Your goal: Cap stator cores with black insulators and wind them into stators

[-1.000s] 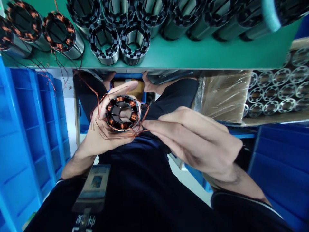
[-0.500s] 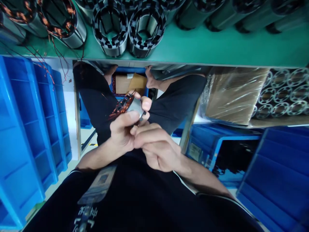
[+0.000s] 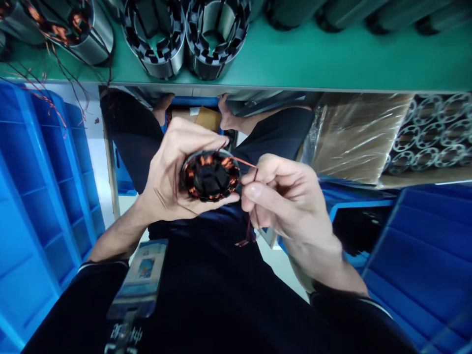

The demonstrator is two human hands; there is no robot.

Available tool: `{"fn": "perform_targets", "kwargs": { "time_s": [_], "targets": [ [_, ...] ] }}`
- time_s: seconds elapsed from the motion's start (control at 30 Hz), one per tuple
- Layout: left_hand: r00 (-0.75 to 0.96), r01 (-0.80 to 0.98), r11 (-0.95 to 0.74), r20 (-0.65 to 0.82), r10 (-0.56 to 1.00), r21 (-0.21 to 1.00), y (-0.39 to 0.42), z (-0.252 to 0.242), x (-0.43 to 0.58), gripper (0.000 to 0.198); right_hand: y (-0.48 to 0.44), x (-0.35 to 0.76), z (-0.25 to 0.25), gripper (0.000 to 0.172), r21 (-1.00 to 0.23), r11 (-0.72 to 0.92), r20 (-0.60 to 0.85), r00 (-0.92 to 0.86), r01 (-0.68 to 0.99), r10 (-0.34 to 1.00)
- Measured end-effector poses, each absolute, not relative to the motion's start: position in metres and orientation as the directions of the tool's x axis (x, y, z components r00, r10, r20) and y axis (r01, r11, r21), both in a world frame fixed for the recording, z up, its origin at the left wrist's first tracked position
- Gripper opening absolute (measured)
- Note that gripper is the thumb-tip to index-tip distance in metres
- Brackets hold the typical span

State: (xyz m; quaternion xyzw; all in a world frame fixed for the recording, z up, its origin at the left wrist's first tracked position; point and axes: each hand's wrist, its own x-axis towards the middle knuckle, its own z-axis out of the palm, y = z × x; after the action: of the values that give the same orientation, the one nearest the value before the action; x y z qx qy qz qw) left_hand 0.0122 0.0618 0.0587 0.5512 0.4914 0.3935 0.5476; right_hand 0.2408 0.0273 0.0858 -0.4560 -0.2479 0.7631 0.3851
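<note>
A motor stator (image 3: pixel 211 176) with copper windings is held over my lap, its round open end facing up toward me. My left hand (image 3: pixel 171 169) is wrapped around its metal body from the left. Thin loose wires hang across the left palm. To the right of the stator, my right hand (image 3: pixel 291 196) pinches copper wires (image 3: pixel 246 162) between thumb and fingers. One wire runs taut from the stator's upper rim to that pinch, and the dark wire ends dangle below the fingers.
Several wound stators (image 3: pixel 73 29) with trailing wires and unwound ones (image 3: pixel 153 44) stand on the green bench (image 3: pixel 332 64). Blue bins (image 3: pixel 40 187) are at left. At right are a film-wrapped carton (image 3: pixel 357 137), stacked metal rings (image 3: pixel 424 132) and a blue crate (image 3: pixel 416 246).
The stator has turned so its wound end faces me. My right hand has moved right, away from my left, and now holds wires drawn out from the stator.
</note>
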Motion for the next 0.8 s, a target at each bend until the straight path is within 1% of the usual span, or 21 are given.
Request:
{"fn": "perform_targets", "kwargs": {
  "time_s": [0.03,0.07,0.1,0.13,0.17,0.2,0.23,0.27,0.33,0.4,0.47,0.57,0.67,0.73,0.8],
  "targets": [
    [0.254,0.030,0.083,-0.088,0.963,0.996,0.060,0.054,0.014,0.082,0.025,0.242,0.082,0.022,-0.683,-0.610,-0.515,-0.328,-0.401,0.792],
    [0.299,-0.091,0.121,-0.089,0.950,0.988,0.058,0.048,0.018,0.083,0.021,0.242,0.078,0.021,-0.646,-0.626,-0.515,-0.356,-0.436,0.779],
    [0.353,-0.235,0.216,-0.123,0.927,0.948,0.054,0.042,0.022,0.079,0.016,0.243,0.074,0.022,-0.621,-0.627,-0.505,-0.371,-0.471,0.779],
    [0.418,-0.373,0.345,-0.175,0.891,0.861,0.050,0.037,0.028,0.076,0.011,0.244,0.069,0.023,-0.610,-0.614,-0.488,-0.373,-0.501,0.789],
    [0.489,-0.479,0.477,-0.227,0.842,0.737,0.046,0.034,0.034,0.076,0.006,0.245,0.065,0.023,-0.615,-0.593,-0.464,-0.369,-0.520,0.805],
    [0.552,-0.539,0.584,-0.269,0.789,0.607,0.042,0.031,0.040,0.080,0.003,0.247,0.061,0.020,-0.642,-0.565,-0.441,-0.353,-0.519,0.825],
    [0.602,-0.562,0.660,-0.301,0.740,0.499,0.038,0.030,0.047,0.083,0.001,0.250,0.058,0.014,-0.691,-0.527,-0.412,-0.329,-0.495,0.850],
    [0.625,-0.578,0.699,-0.322,0.711,0.421,0.036,0.030,0.053,0.086,0.001,0.253,0.057,0.010,-0.763,-0.467,-0.368,-0.294,-0.447,0.882],
    [0.630,-0.605,0.717,-0.343,0.697,0.345,0.034,0.031,0.063,0.088,0.006,0.260,0.057,0.016,-0.911,-0.279,-0.212,-0.237,-0.303,0.948],
    [0.612,-0.617,0.710,-0.360,0.704,0.340,0.034,0.031,0.070,0.084,0.013,0.265,0.062,0.020,-0.980,-0.104,-0.064,-0.225,-0.172,0.972],
    [0.591,-0.621,0.693,-0.362,0.721,0.368,0.035,0.028,0.073,0.086,0.018,0.267,0.070,0.015,-0.990,-0.049,-0.018,-0.230,-0.129,0.973],
    [0.538,-0.594,0.670,-0.399,0.742,0.445,0.035,0.016,0.070,0.085,0.019,0.266,0.082,0.015,-0.988,-0.101,-0.071,-0.235,-0.116,0.969],
    [0.536,-0.491,0.688,-0.437,0.722,0.535,0.033,-0.001,0.056,0.073,0.016,0.267,0.087,0.018,-0.986,-0.160,-0.146,-0.221,-0.049,0.964],
    [0.582,-0.437,0.720,-0.441,0.683,0.539,0.032,-0.009,0.046,0.065,0.016,0.269,0.086,0.018,-0.985,-0.172,-0.168,-0.223,0.000,0.960],
    [0.594,-0.449,0.724,-0.431,0.680,0.524,0.031,-0.012,0.040,0.065,0.014,0.270,0.080,0.019,-0.987,-0.155,-0.160,-0.266,0.039,0.951]
  ]
}}
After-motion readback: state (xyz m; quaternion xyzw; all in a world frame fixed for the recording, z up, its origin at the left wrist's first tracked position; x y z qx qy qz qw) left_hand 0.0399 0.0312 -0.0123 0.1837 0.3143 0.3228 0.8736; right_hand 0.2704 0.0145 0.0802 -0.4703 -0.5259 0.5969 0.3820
